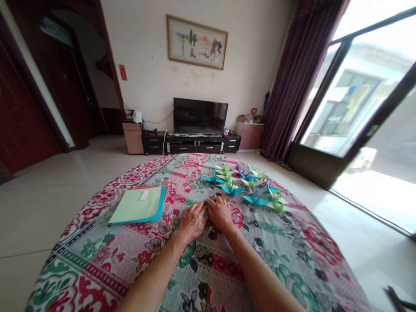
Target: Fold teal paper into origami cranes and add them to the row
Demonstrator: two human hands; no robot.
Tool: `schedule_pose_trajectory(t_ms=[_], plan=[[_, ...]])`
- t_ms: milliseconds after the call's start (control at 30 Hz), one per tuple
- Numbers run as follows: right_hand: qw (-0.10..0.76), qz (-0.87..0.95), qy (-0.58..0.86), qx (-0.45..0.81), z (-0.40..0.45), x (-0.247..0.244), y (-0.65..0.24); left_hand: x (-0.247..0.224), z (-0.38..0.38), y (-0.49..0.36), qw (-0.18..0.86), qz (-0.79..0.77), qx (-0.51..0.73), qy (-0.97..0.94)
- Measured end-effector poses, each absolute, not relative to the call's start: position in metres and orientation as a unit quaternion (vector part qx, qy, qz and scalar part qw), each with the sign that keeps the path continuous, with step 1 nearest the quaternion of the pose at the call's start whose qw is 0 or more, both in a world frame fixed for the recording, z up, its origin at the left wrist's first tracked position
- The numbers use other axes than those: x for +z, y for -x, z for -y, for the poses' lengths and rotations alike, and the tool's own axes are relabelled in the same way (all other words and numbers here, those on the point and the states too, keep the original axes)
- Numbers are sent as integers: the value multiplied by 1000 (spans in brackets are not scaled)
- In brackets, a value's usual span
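Note:
Both hands meet at the middle of the round table over a small piece of blue paper [206,211], most of it hidden beneath the fingers. My left hand [192,221] presses on its left side with the fingers closed together. From the right, my right hand [221,213] bears on the same paper, its fingers curled and bunched. Just beyond and to the right stand several folded paper cranes in blue, green and purple; a blue crane [256,197] and a green crane [277,203] are among the nearest. The exact fold of the paper under my hands cannot be seen.
A stack of coloured paper sheets [136,207], light green on top with blue below, lies to the left. The flowered tablecloth [130,255] covers the round table. Across the room are a television [200,116] on a low cabinet and, at right, a glass door [338,99].

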State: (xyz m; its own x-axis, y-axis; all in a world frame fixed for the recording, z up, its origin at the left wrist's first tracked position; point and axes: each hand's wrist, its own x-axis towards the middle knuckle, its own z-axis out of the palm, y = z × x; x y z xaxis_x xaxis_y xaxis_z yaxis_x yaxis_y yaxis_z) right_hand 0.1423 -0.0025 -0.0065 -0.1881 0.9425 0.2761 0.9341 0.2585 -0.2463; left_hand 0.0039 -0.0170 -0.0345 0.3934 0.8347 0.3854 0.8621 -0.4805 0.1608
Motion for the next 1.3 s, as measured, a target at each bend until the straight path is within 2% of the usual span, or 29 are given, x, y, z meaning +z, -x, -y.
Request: schedule_pose_trajectory(t_ms=[333, 567, 1000, 1300], plan=[[178, 764, 619, -43, 7, -15, -143, -34, 20, -5, 45, 514, -198, 833], [163, 794, 585, 7, 4, -15, -159, -29, 21, -6, 38, 518, -194, 832], [243, 780, 576, 28, -2, -20, -170, -23, 19, -5, 15, 519, -182, 835], [227, 765, 603, 11, 15, -12, -159, -7, -5, 8, -29, 467, -158, 870]])
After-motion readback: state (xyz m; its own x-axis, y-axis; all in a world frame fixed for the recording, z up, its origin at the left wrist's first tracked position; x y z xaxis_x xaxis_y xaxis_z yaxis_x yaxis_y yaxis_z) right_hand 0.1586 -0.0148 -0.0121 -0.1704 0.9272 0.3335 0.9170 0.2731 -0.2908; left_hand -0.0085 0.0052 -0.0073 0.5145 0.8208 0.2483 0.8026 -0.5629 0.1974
